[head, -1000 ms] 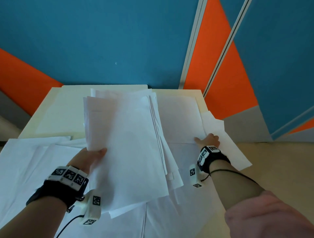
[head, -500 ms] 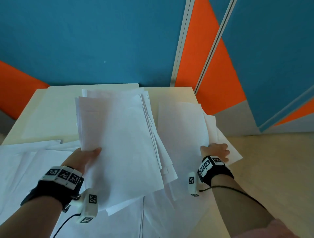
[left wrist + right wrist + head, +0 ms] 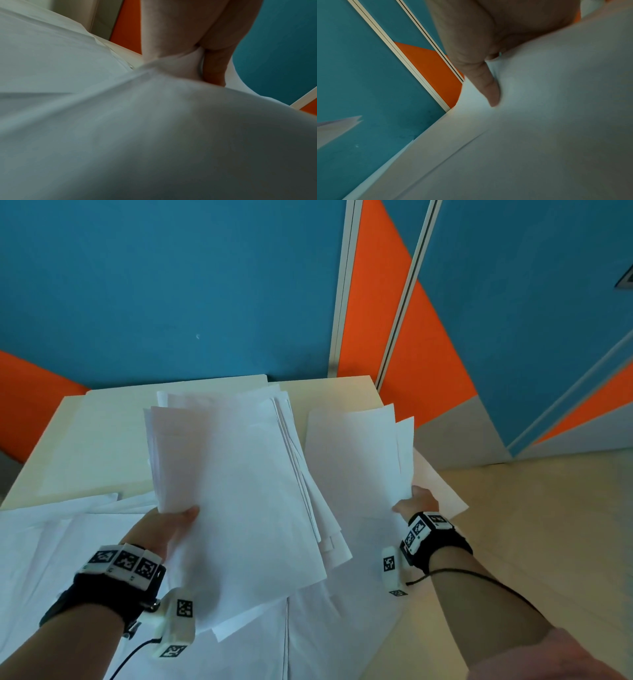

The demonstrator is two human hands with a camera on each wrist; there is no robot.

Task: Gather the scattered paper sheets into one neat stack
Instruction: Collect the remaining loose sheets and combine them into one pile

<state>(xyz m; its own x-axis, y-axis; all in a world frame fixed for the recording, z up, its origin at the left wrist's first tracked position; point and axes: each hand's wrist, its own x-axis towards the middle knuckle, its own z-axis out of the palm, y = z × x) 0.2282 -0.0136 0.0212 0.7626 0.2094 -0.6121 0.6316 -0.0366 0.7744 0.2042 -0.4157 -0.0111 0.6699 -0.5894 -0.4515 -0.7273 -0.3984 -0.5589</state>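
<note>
My left hand [image 3: 171,520] grips a thick, fanned stack of white sheets [image 3: 236,487] by its left edge and holds it raised over the table. The left wrist view shows that hand [image 3: 202,44] with fingers behind the stack of white sheets [image 3: 154,128], which fills the picture. My right hand [image 3: 416,501] pinches two or three white sheets [image 3: 356,460] at their lower right corner, lifted beside the stack. In the right wrist view, a finger of the right hand [image 3: 481,75] presses on those sheets [image 3: 539,128]. More loose sheets [image 3: 51,546] lie spread over the near table.
The pale table [image 3: 102,440] stands against a blue and orange wall [image 3: 171,285]. Its right edge drops to a light wooden floor [image 3: 548,525]. One sheet [image 3: 442,487] hangs over the table's right edge under my right hand. Sheets cover the near part of the table.
My right hand drew back from the far right of the table and picked up a few sheets, raising them beside the stack. The left hand kept holding its stack, hardly moving.
</note>
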